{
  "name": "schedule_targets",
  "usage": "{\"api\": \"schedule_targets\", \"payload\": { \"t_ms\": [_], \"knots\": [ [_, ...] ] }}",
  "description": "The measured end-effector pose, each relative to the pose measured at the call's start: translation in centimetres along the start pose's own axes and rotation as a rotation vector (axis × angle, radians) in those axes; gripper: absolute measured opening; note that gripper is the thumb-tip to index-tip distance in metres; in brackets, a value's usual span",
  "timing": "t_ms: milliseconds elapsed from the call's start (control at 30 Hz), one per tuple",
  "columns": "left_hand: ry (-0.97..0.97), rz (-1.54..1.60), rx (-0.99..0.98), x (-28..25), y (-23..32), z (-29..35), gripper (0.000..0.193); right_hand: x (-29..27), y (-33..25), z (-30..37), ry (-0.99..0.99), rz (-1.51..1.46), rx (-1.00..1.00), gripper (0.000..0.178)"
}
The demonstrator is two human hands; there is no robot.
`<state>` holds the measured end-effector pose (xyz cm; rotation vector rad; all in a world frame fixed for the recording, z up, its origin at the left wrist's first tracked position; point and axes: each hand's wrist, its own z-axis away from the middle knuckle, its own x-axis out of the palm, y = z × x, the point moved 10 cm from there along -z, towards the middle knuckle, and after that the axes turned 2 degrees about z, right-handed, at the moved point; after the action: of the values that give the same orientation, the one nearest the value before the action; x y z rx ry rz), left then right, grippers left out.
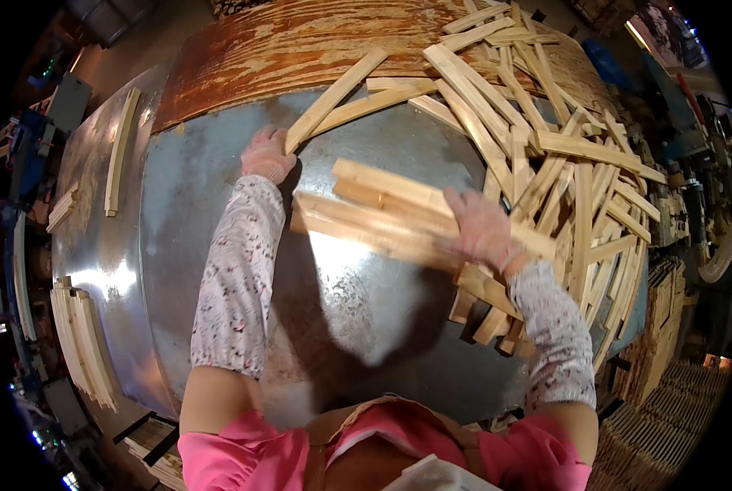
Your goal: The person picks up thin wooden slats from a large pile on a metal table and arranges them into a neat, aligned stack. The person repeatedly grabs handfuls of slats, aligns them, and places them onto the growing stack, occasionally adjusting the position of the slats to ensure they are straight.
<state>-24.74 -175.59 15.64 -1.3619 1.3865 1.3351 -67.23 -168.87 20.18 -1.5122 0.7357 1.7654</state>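
right hand (pixel 482 227) mid-frame, fingers spread flat over a bundle of wooden slats (pixel 386 214), long axis upper-left to lower-right. left hand (pixel 266 155) farther up, curled on the end of one long slat (pixel 336 100); loose slat pile (pixel 562 155) upper right.

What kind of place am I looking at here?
Probably a woodworking shop. A heap of pale cut wooden slats covers a grey sheet-metal worktable, the right hand presses on a bundle of the slats, and more slats are stacked at the left.
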Motion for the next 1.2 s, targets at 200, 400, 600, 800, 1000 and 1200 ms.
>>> {"api": "schedule_targets", "payload": {
  "t_ms": [200,400,600,800,1000,1200],
  "knots": [
    [-0.22,0.014,-0.155,2.0,-2.9,2.7,0.052,4.0,-7.1,5.1,-0.083,0.011,-0.076,0.095],
    [-0.026,-0.13,-0.589,-6.4,-25.7,8.0,0.051,3.6,-10.0,5.0,-0.129,-0.147,-0.066,0.096],
    [0.048,1.07,-0.783,-9.0,-33.2,13.2,0.041,1.0,-13.7,2.0,-0.287,-0.291,-0.023,0.102],
    [-0.006,2.155,-0.822,-8.8,-15.6,29.0,0.052,-1.1,-19.6,-5.2,-0.401,-0.977,0.011,0.061],
    [-0.137,2.657,-0.826,-2.7,-0.8,41.0,0.05,6.4,-34.4,-3.7,-0.438,-1.981,0.341,0.043],
    [-0.386,2.352,-1.008,-0.4,1.3,52.8,0.047,15.7,-40.3,3.3,-0.452,-1.828,0.441,0.035]
  ]
}}
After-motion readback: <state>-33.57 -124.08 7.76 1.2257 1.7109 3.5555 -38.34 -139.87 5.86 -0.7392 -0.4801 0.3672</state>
